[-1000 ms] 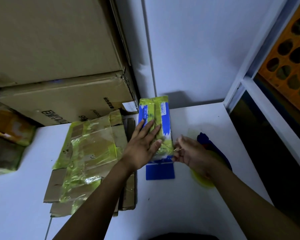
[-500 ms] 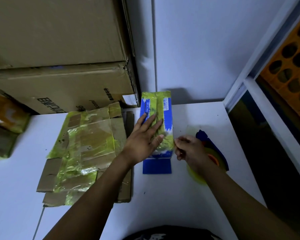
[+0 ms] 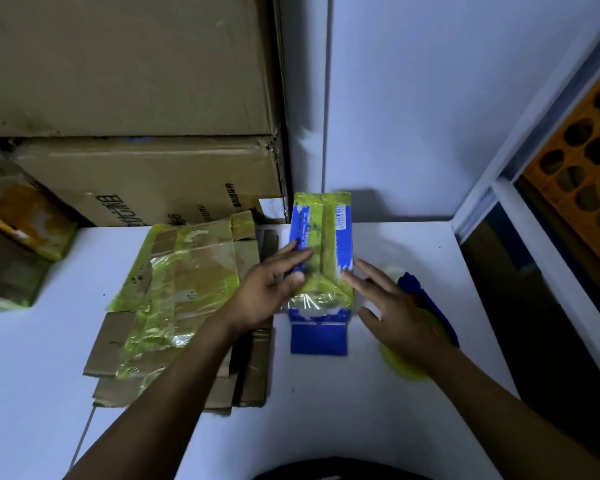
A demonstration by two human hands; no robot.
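Our left hand (image 3: 267, 296) lays straight, close-set fingers (image 3: 291, 252) on the taped blue box (image 3: 329, 237), over its left half. Our right hand (image 3: 395, 306) holds its fingers spread at the box's near right edge.

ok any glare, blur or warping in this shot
Head view: dim, bluish light, with glare on the shiny tape at the near end of the blue box; head view also has the right hand slightly motion-blurred and wide-angle distortion leaning the stacked cardboard boxes.

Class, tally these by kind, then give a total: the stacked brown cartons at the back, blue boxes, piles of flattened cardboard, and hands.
stacked brown cartons: 2
blue box: 1
pile of flattened cardboard: 1
hands, left hand and right hand: 2
Total: 6
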